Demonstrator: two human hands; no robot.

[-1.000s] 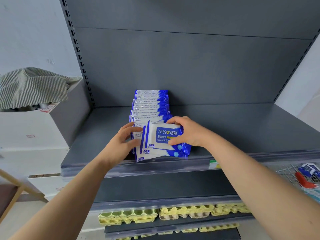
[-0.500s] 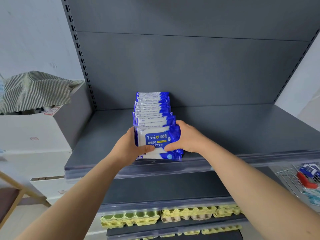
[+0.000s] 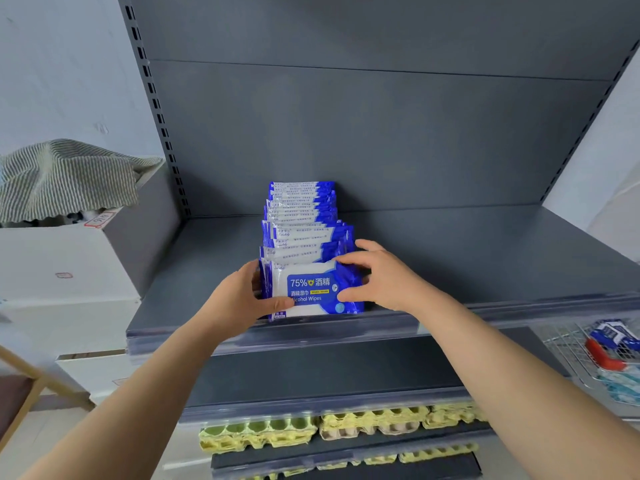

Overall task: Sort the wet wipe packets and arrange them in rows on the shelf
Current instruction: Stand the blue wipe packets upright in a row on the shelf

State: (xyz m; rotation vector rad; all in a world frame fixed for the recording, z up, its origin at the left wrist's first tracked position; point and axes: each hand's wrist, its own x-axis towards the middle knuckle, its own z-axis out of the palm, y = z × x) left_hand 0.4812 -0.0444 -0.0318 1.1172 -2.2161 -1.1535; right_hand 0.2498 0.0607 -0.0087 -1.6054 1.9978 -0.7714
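Observation:
A row of several blue and white wet wipe packets (image 3: 301,209) stands upright, front to back, on the grey shelf (image 3: 450,258). The front packet (image 3: 308,289) faces me near the shelf's front lip, label reading "75% Alcohol Wipes". My left hand (image 3: 235,299) holds the row's left side, its thumb lying on the front packet's lower left. My right hand (image 3: 384,278) holds the front packet's right end, fingers over its top edge and thumb on its face.
A wire basket (image 3: 571,344) at the right holds more packets (image 3: 613,336). Yellow egg cartons (image 3: 259,434) fill the lower shelves. White boxes (image 3: 52,265) with a striped cloth (image 3: 65,178) stand to the left, above a wooden frame (image 3: 20,403).
The front packet leaned out to the right of the row a second ago. Both hands have pushed it upright and flush against the row, and my right fingers have loosened a little.

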